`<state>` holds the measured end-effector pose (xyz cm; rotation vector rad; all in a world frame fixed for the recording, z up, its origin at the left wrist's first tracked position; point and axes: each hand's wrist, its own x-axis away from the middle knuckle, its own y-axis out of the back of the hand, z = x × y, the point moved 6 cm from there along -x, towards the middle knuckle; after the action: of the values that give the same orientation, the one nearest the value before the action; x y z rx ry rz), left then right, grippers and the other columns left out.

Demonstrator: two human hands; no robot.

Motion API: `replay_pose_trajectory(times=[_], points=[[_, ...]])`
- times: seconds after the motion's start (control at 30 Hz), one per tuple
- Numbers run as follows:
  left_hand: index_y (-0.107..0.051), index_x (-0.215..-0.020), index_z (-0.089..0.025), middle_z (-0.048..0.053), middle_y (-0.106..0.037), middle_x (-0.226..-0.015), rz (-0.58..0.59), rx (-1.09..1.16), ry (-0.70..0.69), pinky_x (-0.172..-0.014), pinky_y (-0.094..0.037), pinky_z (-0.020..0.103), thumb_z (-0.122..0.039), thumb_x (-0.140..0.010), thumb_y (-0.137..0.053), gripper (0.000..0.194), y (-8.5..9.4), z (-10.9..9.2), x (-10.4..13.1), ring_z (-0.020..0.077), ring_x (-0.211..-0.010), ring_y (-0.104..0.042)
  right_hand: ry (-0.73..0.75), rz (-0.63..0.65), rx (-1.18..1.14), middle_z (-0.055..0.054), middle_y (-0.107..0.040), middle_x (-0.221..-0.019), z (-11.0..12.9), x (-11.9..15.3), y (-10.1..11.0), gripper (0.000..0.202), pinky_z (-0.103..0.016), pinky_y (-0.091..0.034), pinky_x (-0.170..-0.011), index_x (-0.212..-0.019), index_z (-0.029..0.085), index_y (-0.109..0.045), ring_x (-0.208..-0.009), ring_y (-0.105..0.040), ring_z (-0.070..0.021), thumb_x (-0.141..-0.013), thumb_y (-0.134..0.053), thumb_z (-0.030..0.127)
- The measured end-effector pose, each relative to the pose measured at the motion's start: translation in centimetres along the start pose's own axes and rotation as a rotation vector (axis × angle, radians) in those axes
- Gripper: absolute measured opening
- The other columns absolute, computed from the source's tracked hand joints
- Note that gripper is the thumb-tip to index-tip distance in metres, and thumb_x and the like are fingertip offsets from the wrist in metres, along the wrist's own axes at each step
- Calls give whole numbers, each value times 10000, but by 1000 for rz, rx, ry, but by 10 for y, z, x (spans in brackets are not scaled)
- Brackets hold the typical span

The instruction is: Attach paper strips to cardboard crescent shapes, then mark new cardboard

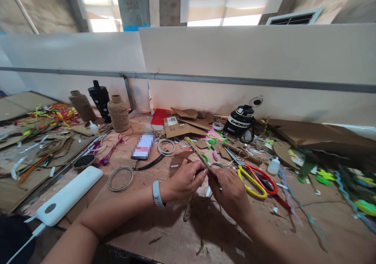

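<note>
A thin stick-like strip (194, 149), which looks wrapped in brown twine and has a yellowish far end, slants between my two hands above the table. The fingers and thumb of my left hand (188, 178) pinch it near its middle. My right hand (230, 189) closes around its lower part, and the near tip pokes out below the fingers. Loose twine (188, 209) lies bunched beneath the hands, partly in shadow. Right of my right hand are yellow-handled scissors (254, 183) and red-handled scissors (272, 181), overlapping each other.
Left of my hands lie a phone (143, 146), tape rings (120, 178) and a white power bank (69, 196). Twine spools (118, 113) and a black tumbler (100, 99) stand behind. Cardboard pieces (185, 129), a black bottle (239, 121) and a small glue bottle (273, 166) sit farther back.
</note>
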<state>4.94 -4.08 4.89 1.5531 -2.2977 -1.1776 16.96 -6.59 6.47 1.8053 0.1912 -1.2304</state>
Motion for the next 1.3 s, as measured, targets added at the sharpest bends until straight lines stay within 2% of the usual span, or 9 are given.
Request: replay_pose_trajectory(times=[0.33, 0.7, 1.07, 1.3], points=[[-531, -905, -187, 44, -664, -903, -77, -114, -13, -825, -342, 348, -281, -943, -378, 183, 5, -3, 1, 179, -836, -566, 40, -7, 35, -69, -667, -733, 2, 0, 0, 95, -322, -457, -653, -1000, 127, -551, -676, -613, -192, -919, -499, 125], [-544, -882, -165, 59, -662, -880, -170, -127, -84, -832, -351, 361, -262, -940, -371, 207, 7, -11, 6, 183, -822, -556, 76, 26, 73, -76, -649, -687, 4, 0, -2, 85, -327, -424, -623, -978, 96, -554, -625, -589, -189, -916, -496, 106], [-545, -903, -169, 56, -669, -900, -178, -139, -72, -875, -352, 367, -256, -930, -395, 175, 8, -13, 7, 181, -848, -562, 69, 39, 58, -75, -654, -701, 4, 3, -3, 84, -327, -419, -633, -976, 98, -558, -641, -597, -190, -915, -503, 107], [-546, -866, -172, 46, -659, -848, -161, -156, -49, -857, -360, 367, -244, -910, -412, 158, 5, -10, 5, 175, -794, -553, 63, 37, 49, -64, -653, -690, 3, 3, -3, 85, -317, -419, -620, -969, 118, -559, -633, -600, -185, -918, -492, 110]])
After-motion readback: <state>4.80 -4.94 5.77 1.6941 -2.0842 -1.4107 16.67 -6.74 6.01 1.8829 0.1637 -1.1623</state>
